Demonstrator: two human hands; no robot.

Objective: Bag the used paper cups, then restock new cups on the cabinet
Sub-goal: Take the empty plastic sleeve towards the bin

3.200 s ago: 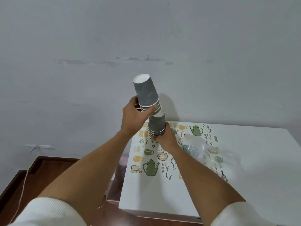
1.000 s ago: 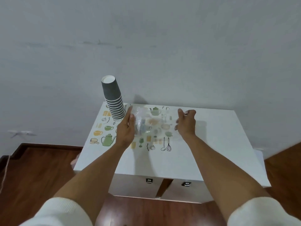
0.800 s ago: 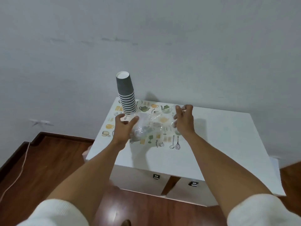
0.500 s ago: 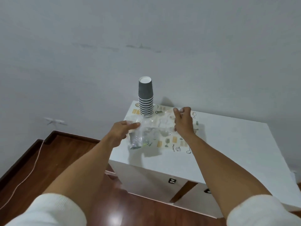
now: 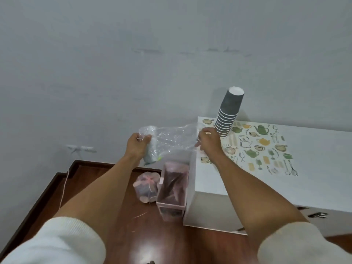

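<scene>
A tall stack of grey paper cups (image 5: 227, 113) stands upside down at the back left corner of the white cabinet (image 5: 314, 168). A clear plastic wrapper (image 5: 171, 140) hangs in the air just left of the cabinet, stretched between both hands. My left hand (image 5: 138, 144) grips its left end and my right hand (image 5: 208, 141) pinches its right end, beside the stack's base. Below, a tied clear bag with cups inside (image 5: 146, 186) sits on the wooden floor.
A pink bin (image 5: 172, 189) with a liner stands on the floor against the cabinet's left side. A patterned mat (image 5: 266, 149) with teapot drawings covers part of the cabinet top. A white cable (image 5: 63, 185) runs down the grey wall to the floor.
The cup stack was set down on the cabinet. Both hands picked the plastic wrapper off the top and carried it left, past the cabinet's edge, above the bin.
</scene>
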